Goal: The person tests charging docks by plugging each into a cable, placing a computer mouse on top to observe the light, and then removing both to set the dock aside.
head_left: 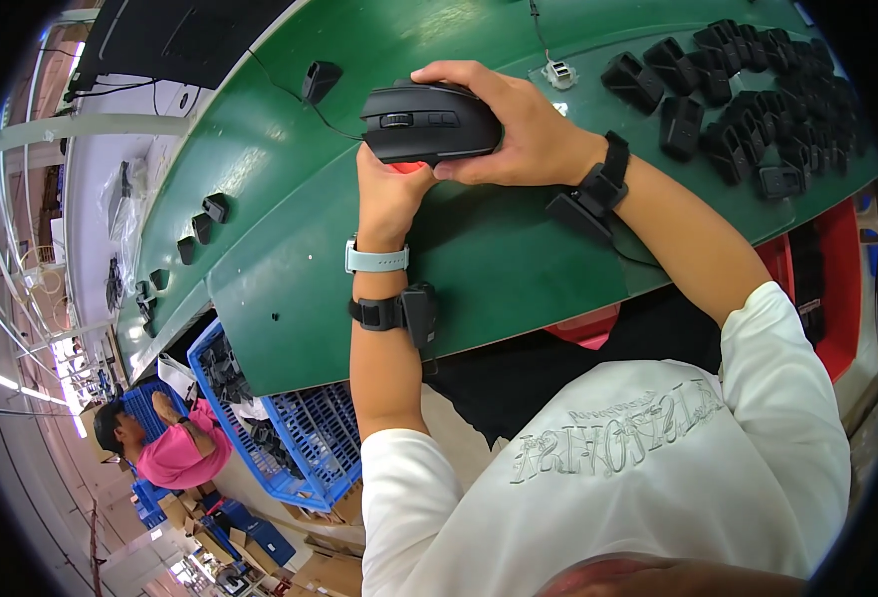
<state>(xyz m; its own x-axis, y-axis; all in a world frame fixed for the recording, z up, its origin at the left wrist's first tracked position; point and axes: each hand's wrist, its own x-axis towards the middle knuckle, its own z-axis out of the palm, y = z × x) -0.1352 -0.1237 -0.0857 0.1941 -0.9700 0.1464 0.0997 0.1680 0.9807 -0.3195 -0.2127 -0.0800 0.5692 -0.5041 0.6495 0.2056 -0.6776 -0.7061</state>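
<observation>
A black computer mouse (429,124) with a scroll wheel is held above the green table, its wheel end pointing left. My right hand (504,124) wraps round its right end, thumb at the near side and fingers along the far side. From below, my left hand (389,194) grips the near left part of the mouse, and its fingers are mostly hidden beneath. A bright red patch (406,167) shows under the mouse at the left palm. A thin black cable (331,127) runs from the wheel end toward the back left.
Many black plastic pieces (680,127) crowd the table's right end; one more (321,82) lies near the cable, others (201,227) at left. A white connector (558,74) lies behind my right hand. A blue crate (278,490) and a red bin (843,289) flank the table. Another person (182,448) works at lower left.
</observation>
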